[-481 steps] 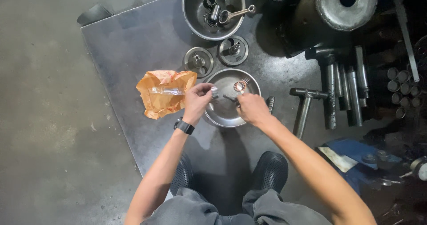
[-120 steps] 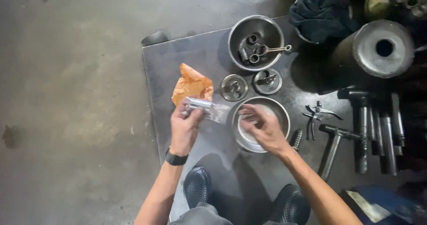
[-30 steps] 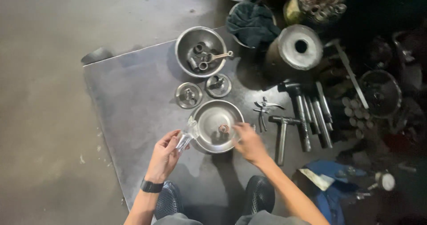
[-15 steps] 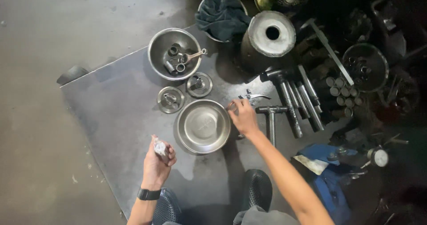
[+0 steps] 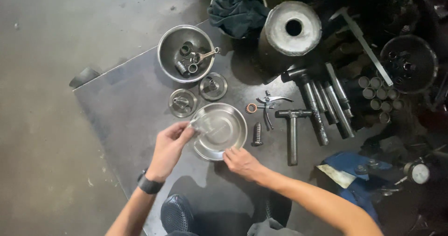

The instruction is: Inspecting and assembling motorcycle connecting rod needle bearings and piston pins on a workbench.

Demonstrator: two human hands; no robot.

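left hand [image 5: 169,147] is pinching a small clear plastic bag [image 5: 199,124] between thumb and fingers, holding it over the ten o'clock edge of the shallow steel dish [image 5: 220,131]. right hand [image 5: 241,162] is down at the dish's five o'clock rim, fingers curled and fingertips touching the edge; i can't tell if anything sits between them. the two hands are apart, one on each side of the dish's near half. black watch [image 5: 150,185] on the left wrist.

the dish sits mid-mat on the dark rubber mat [image 5: 123,110], and what i can see of its inside looks bare and shiny. at its eleven o'clock, a small round metal cap [image 5: 182,102]; at twelve o'clock, a second round cap [image 5: 213,86] with a stub in the middle. farther out the same way, the deep steel bowl [image 5: 185,54] with sockets and rings in it.

at the dish's three o'clock, just beside the rim, a short dark bolt [image 5: 256,134] lies on the mat. up at two o'clock, a copper-coloured ring [image 5: 252,108] next to a pair of circlip pliers [image 5: 269,105]. past them a t-shaped steel tool [image 5: 292,131], then a row of long dark steel tools [image 5: 326,100]. a big metal cylinder [image 5: 291,28] with a hole stands at one o'clock, dark cloth [image 5: 238,7] beside it. one black shoe [image 5: 176,213] below the hands.
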